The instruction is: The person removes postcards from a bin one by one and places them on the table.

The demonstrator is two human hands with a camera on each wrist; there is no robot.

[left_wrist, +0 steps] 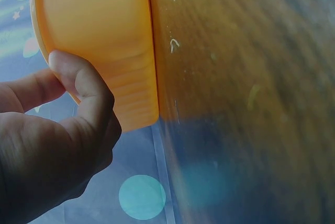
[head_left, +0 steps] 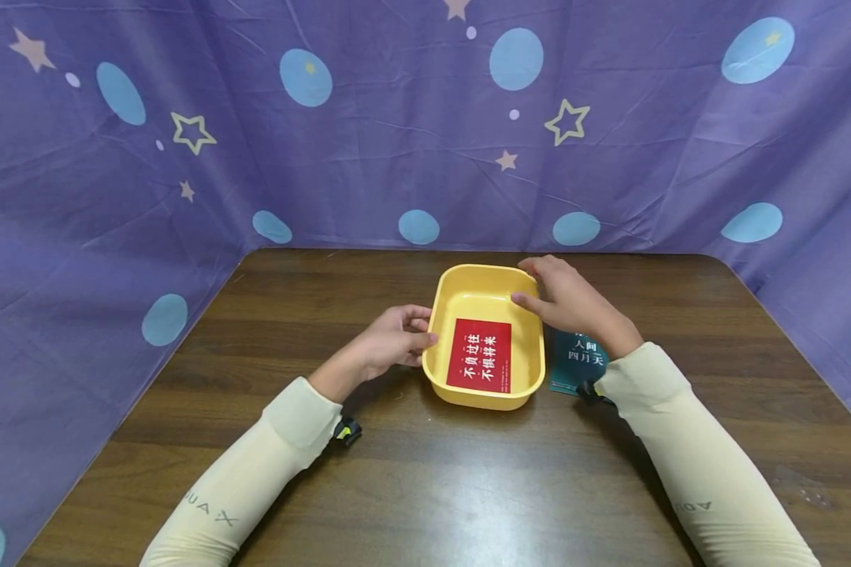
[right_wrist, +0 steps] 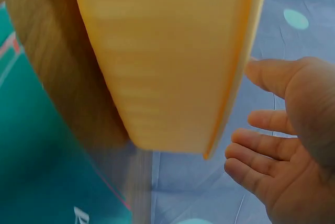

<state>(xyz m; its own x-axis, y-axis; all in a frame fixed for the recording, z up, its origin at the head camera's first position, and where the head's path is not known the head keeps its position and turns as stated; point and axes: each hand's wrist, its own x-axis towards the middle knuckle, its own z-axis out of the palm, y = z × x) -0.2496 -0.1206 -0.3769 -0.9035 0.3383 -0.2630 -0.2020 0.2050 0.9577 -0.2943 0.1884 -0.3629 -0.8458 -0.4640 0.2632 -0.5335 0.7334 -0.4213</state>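
A yellow plastic basket (head_left: 482,402) with solid walls stands on the table. Flat on its floor lies a red booklet or card (head_left: 478,356) with white Chinese characters. My left hand (head_left: 393,342) pinches the basket's left rim; in the left wrist view, thumb and finger of this hand (left_wrist: 68,124) meet at that rim. Over the far right corner reaches my right hand (head_left: 563,295), its fingers loosely extended. In the right wrist view the thumb of this hand (right_wrist: 293,140) is at the rim, while the other fingers stand apart from the wall.
Right of the basket, partly under the right forearm, lies a teal booklet or card (head_left: 574,362) with white characters. The brown wooden table (head_left: 425,488) ends at a purple curtain (head_left: 383,157) patterned with stars and blue dots, behind and at the sides.
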